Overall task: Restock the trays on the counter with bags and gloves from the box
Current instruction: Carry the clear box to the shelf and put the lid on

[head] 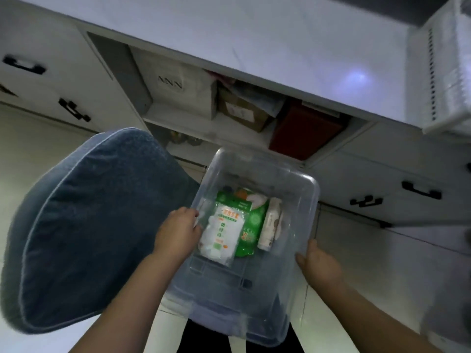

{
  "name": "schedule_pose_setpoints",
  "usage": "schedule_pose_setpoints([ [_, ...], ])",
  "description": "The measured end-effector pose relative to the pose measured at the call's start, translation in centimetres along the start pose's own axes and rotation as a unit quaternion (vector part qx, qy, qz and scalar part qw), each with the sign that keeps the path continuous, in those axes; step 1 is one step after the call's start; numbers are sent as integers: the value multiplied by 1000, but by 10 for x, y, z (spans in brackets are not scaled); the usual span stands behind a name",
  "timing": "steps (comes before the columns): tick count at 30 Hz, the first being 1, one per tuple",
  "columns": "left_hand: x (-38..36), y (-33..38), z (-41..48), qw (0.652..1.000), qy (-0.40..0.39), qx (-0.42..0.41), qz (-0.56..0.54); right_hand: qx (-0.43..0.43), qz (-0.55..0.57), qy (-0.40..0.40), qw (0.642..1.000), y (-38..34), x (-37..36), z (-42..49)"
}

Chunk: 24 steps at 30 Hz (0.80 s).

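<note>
One tabletop (254,42) being occupied by white tray (443,80) at right. Clear box (254,296) being held level below, likely for lifting. Left hand (178,235) fingers (190,214) being curled over left rim, right hand (319,263) fingers being clamped on right rim. Glove packet (221,235) and green bag packet (252,225) being carried inside.

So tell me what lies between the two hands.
Head view: the clear box, holding a white packet, green packet and pale tube, spans left hand to right hand.

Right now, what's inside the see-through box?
Inside the clear box lie a white packet on top of a green packet, and a pale narrow pack beside them. The white packet covers much of the green one; anything beneath them is hidden.
</note>
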<state>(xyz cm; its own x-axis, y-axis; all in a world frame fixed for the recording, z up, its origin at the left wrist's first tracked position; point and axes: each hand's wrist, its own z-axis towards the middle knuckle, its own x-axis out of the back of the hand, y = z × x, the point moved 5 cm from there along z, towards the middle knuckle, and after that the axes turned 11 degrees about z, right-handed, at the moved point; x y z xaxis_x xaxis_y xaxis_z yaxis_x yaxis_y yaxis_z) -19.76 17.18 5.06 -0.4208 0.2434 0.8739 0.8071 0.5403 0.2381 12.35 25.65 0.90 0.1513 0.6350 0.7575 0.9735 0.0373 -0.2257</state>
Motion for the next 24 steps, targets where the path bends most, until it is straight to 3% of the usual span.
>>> schedule_pose_setpoints([
  [7, -32, -8, 21, 999, -48, 13, -2, -128, 194, 79, 969, 0, -37, -4],
  [10, -41, -8, 22, 994, -81, 52, -57, -138, 231, 93, 959, 4, -42, -3],
  [14, -40, 8, 18, 994, -56, 82, -45, -125, 248, 132, 951, 21, -35, -13],
  [18, -41, 53, 5, 998, -45, 46, -4, -153, 232, 160, 947, 69, -19, -36],
  [24, -71, 171, -46, 998, -51, -24, 10, -204, 260, 193, 924, 197, 3, -106],
])
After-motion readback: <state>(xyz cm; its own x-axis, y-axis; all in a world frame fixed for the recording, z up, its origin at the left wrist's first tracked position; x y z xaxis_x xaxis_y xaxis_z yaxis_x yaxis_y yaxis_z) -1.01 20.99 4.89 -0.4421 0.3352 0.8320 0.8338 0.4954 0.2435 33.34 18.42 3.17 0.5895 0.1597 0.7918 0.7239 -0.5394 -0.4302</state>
